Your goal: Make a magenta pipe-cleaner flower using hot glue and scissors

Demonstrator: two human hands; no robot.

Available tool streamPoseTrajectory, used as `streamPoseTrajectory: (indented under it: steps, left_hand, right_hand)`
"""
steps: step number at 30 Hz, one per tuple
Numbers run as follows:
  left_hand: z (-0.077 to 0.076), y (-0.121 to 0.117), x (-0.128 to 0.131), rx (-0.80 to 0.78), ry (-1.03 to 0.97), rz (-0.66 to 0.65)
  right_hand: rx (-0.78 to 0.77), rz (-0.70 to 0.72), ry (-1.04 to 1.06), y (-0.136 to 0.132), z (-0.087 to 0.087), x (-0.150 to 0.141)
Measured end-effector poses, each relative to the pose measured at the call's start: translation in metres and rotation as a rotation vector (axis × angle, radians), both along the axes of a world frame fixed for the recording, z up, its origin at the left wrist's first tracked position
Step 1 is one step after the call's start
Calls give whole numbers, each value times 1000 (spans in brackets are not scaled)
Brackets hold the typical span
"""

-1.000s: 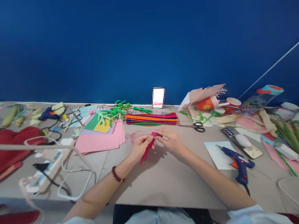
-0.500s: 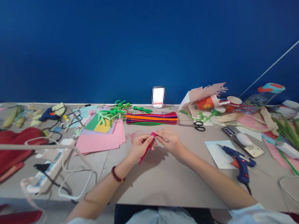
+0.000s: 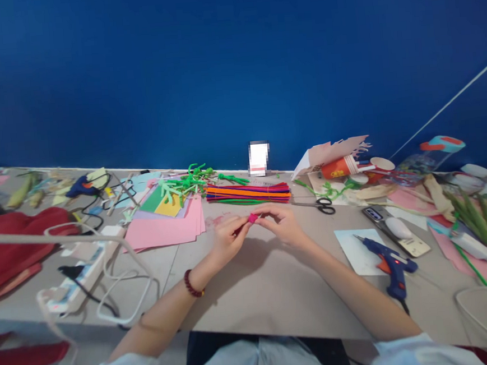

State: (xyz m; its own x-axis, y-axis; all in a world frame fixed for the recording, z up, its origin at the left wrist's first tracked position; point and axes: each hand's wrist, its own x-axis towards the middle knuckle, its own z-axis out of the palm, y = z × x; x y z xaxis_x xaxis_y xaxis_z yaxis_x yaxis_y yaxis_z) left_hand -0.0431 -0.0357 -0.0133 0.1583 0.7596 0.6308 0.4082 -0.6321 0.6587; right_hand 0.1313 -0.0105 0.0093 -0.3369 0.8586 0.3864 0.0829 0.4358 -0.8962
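My left hand (image 3: 227, 238) and my right hand (image 3: 281, 223) meet over the middle of the grey table (image 3: 252, 294). Between their fingertips I pinch a pink pipe cleaner (image 3: 252, 218), of which only a small rolled end shows; the rest is hidden behind my left fingers. A red bead bracelet (image 3: 191, 285) sits on my left wrist. A bundle of colored pipe cleaners (image 3: 248, 194) lies just beyond my hands.
Colored paper sheets (image 3: 166, 225) and green pipe cleaner shapes (image 3: 188, 181) lie at left. Scissors (image 3: 321, 204), a blue glue gun (image 3: 388, 264) on white paper, a phone (image 3: 373, 215), a red paper cup (image 3: 338, 167) and corn husks (image 3: 478, 220) are right. A power strip (image 3: 76, 277) with cables is left.
The long pink tail that hung below my left hand is no longer visible; only a small rolled end shows between my fingertips. Both hands have shifted slightly away from me.
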Motion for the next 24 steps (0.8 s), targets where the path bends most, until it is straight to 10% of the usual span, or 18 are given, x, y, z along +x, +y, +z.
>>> streamPoseTrajectory:
  steps: [24]
  left_hand:
    - [-9, -4, 3, 34, 108, 32]
  right_hand:
    - [58, 63, -167, 6, 3, 8]
